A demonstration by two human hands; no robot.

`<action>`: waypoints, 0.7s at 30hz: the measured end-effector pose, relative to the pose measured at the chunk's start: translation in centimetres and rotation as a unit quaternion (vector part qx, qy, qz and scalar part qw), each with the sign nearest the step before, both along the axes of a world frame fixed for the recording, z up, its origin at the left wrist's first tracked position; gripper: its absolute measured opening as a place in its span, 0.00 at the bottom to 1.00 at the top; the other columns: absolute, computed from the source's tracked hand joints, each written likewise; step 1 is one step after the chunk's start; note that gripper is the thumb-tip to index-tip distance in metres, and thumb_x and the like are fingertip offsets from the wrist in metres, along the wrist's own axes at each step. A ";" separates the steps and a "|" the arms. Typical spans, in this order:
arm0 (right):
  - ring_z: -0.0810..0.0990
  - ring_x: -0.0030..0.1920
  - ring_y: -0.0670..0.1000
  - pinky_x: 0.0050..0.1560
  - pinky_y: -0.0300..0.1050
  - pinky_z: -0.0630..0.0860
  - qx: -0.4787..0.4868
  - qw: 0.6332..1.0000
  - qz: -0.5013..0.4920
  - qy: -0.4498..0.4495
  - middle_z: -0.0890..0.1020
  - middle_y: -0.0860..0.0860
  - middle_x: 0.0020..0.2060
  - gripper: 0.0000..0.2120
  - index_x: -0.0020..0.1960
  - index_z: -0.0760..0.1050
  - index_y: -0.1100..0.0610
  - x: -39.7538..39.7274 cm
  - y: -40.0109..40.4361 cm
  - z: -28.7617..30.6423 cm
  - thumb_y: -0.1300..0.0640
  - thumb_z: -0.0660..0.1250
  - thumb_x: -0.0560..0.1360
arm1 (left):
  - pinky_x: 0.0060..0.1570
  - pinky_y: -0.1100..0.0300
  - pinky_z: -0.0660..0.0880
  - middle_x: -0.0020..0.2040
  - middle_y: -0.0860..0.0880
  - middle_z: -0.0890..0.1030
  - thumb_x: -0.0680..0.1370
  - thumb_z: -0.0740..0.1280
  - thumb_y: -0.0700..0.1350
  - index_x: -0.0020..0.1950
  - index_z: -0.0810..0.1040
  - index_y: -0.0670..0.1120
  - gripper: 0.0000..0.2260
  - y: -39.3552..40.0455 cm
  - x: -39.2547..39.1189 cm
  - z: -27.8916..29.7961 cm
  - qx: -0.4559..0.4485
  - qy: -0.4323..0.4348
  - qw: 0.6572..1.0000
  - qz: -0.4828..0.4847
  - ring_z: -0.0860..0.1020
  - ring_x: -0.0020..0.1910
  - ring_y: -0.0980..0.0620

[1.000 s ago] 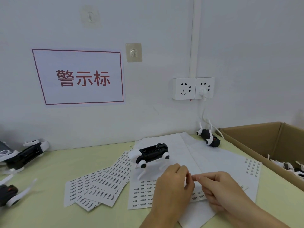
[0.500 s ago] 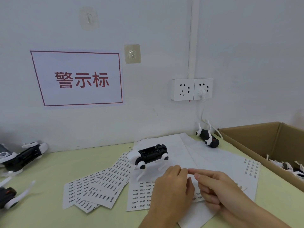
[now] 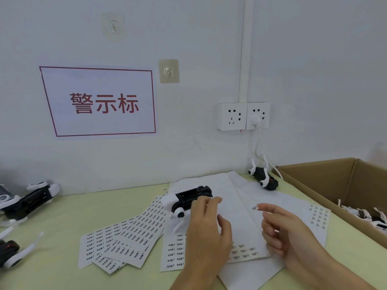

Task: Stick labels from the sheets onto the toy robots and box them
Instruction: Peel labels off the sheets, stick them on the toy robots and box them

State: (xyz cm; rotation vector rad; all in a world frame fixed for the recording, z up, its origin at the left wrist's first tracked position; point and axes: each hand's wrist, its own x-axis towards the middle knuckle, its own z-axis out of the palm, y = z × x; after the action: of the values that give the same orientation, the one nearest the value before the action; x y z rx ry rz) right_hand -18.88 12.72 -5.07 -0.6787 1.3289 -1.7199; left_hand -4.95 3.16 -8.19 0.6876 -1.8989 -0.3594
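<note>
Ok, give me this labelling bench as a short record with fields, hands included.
left hand: reaching to the toy robot on the white paper, fingers extended
right hand: a peeled label on its fingertip
label sheets: fanned out on the table, left of the hands
cardboard box: at right, toy robots inside

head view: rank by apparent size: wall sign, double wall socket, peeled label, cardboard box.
1. wall sign, though the cardboard box is cut off by the frame, so unsure
2. double wall socket
3. peeled label

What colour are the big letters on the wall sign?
Red letters on a white sign, head view.
</note>
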 end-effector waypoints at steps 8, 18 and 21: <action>0.60 0.23 0.48 0.19 0.39 0.58 -0.020 0.999 0.025 -0.021 0.66 0.53 0.28 0.08 0.52 0.75 0.63 -0.5 0.4 0.6 0.65 0.59 0.77 | 0.73 0.52 0.55 0.75 0.51 0.64 0.80 0.62 0.54 0.74 0.62 0.52 0.23 -4.1 3.0 3.0 -0.015 -0.314 0.930 0.189 0.61 0.75 0.50; 0.59 0.23 0.49 0.21 0.38 0.57 -0.020 0.998 0.047 0.031 0.64 0.53 0.27 0.17 0.51 0.76 0.65 0.1 0.5 0.6 0.59 0.71 0.64 | 0.33 0.62 0.70 0.39 0.51 0.79 0.74 0.69 0.52 0.48 0.76 0.45 0.11 -6.4 6.0 6.2 0.274 -0.215 0.932 0.099 0.76 0.36 0.53; 0.58 0.23 0.48 0.21 0.37 0.57 -0.036 0.996 0.048 0.068 0.63 0.53 0.26 0.18 0.51 0.77 0.66 0.3 0.6 0.7 0.60 0.73 0.64 | 0.26 0.68 0.67 0.29 0.54 0.79 0.72 0.73 0.51 0.50 0.79 0.41 0.15 -5.8 5.7 7.2 0.403 -0.156 0.901 -0.023 0.74 0.24 0.57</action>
State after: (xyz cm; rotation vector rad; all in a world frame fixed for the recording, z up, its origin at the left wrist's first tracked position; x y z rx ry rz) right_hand -18.59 13.36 -4.39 -0.9009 1.3098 -1.6751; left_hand 0.72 -2.66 -1.02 1.3033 -2.0427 -1.1632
